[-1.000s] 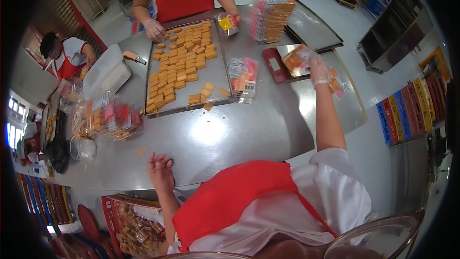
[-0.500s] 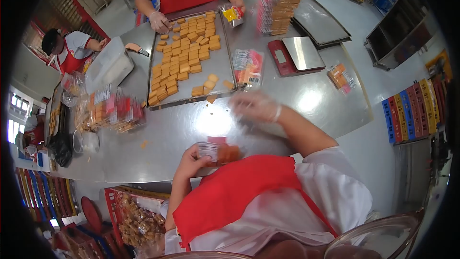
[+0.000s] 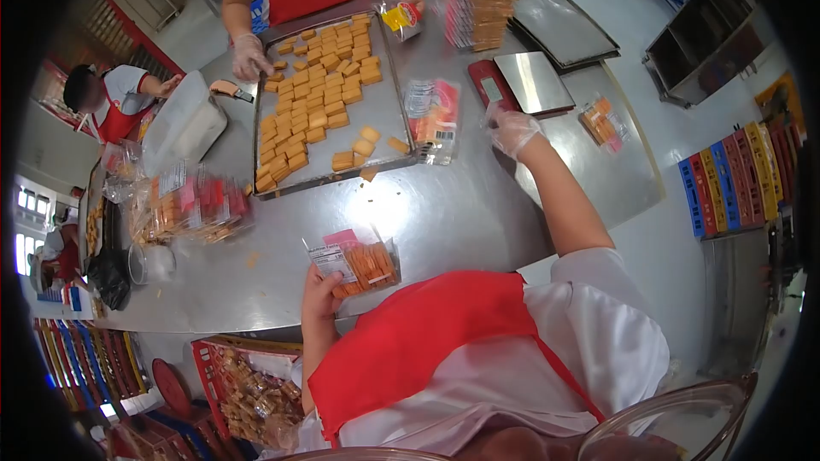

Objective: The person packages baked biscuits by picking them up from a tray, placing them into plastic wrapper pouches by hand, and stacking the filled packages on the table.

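My left hand [image 3: 321, 292] grips a clear packet of biscuits [image 3: 371, 266] with a white printed label and a pink patch, held over the table's near edge. My right hand [image 3: 515, 133], in a clear glove, is at the near edge of the red kitchen scale [image 3: 490, 84]; nothing shows in its loosely bent fingers, and whether it touches the scale I cannot tell. Left of that hand lie flat packets [image 3: 434, 119] with pink and white print. Beyond them, a metal tray [image 3: 389, 102] carries rows of small golden biscuits [image 3: 312, 94].
Across the table a co-worker's gloved hand [image 3: 249, 58] is at the tray; their other hand holds a yellow-printed packet [image 3: 400, 20]. A tall stack of packets [image 3: 483, 2] stands behind the scale. More filled packets [image 3: 192, 201] lie at left, one small packet [image 3: 603, 124] at right.
My right hand has swung right and away from me, from before the tray to the scale. The packet in my left hand has tilted up and its biscuits show more clearly.
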A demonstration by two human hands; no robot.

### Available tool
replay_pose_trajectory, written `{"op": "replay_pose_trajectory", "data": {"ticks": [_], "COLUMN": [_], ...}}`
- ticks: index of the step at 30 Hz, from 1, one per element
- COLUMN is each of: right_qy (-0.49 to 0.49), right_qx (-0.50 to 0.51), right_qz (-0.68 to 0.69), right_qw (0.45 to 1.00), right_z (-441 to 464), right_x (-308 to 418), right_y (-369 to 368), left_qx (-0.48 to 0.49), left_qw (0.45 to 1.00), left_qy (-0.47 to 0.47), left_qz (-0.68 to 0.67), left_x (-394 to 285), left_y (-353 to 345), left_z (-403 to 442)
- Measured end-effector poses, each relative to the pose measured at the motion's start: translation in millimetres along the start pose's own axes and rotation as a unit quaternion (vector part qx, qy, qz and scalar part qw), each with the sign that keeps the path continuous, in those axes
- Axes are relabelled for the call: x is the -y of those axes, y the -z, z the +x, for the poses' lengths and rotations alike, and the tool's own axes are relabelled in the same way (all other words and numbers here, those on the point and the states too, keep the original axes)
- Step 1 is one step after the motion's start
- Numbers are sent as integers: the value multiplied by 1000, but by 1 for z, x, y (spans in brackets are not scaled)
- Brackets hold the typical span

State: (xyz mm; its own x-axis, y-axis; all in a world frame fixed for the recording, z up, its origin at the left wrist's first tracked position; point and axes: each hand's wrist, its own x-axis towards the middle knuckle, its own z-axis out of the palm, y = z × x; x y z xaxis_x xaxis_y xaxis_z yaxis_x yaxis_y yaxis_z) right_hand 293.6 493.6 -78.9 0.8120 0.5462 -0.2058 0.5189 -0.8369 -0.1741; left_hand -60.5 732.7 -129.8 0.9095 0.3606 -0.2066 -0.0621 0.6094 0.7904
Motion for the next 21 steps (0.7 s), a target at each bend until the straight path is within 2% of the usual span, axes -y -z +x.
{"op": "replay_pose_trajectory", "data": {"ticks": [1,3,4,5,7,8,9,11,14,17,21], "right_qy": [26,173,207,272,287,315,288,215,164,158,179], "right_qx": [24,72,202,261,418,452,470,499,525,530,516], "right_qz": [11,202,396,398,356,341,308,399,471,501,493], "right_qw": [999,961,871,836,785,762,775,738,690,666,677], "right_z": [-1,-22,-30,-36,-57,-58,-64,-62,-56,-58,-58], "right_x": [10,38,52,69,106,116,125,128,126,125,127], "right_y": [5,4,-8,-18,-15,-30,-40,-48,-57,-54,-52], "left_qx": [-7,0,3,12,32,23,14,11,22,13,12], "left_qw": [1000,1000,1000,1000,999,999,1000,1000,999,1000,999], "left_qy": [-11,-18,-19,-7,21,11,1,-11,-18,-22,-26], "left_qz": [-2,-9,-10,-14,-18,-20,-22,-21,-15,-4,21], "left_x": [-2,0,2,2,0,2,6,6,9,13,12], "left_y": [-3,0,2,3,5,5,5,7,11,15,14], "left_z": [-2,-3,-5,-4,-1,0,0,-1,-3,-4,-4]}}
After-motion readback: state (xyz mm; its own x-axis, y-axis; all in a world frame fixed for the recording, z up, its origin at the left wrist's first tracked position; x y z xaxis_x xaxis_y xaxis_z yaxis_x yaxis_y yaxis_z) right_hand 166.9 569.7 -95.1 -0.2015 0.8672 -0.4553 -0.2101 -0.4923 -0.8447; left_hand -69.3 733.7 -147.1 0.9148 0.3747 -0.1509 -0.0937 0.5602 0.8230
